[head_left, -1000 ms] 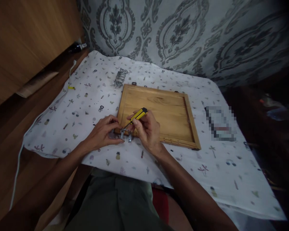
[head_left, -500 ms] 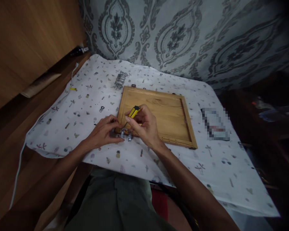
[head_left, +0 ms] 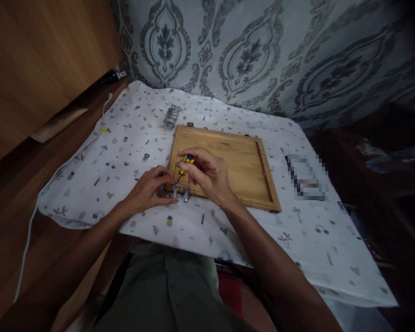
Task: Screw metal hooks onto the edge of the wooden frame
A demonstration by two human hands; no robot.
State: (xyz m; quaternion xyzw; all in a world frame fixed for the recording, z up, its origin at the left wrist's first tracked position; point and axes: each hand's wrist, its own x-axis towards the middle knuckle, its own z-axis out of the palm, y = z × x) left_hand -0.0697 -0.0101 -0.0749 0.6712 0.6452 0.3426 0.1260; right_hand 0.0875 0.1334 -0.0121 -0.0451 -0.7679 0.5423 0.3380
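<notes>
A framed wooden panel (head_left: 233,154) lies flat on the table. At its near left corner sits a small metal hinge (head_left: 186,197), its arms sticking out over the panel's front edge. My left hand (head_left: 148,188) closes round the hinge's left side, fingers by the panel corner and thumb low beside the metal. In my right hand (head_left: 209,177) is a yellow-and-black screwdriver (head_left: 189,159), gripped near the handle's end. Its shaft slants down to the hinge; the exact tip contact is too small to make out.
Several metal hardware pieces (head_left: 171,116) lie in a row behind the panel. A pixelated flat object (head_left: 307,177) is on the right of the patterned tablecloth (head_left: 131,124). A white cable (head_left: 29,235) hangs at the left, beside a wooden cabinet (head_left: 44,60).
My right hand has shifted its fingers up and round the screwdriver handle, which now stands more upright and is more covered. My left hand and the hinge stay in place.
</notes>
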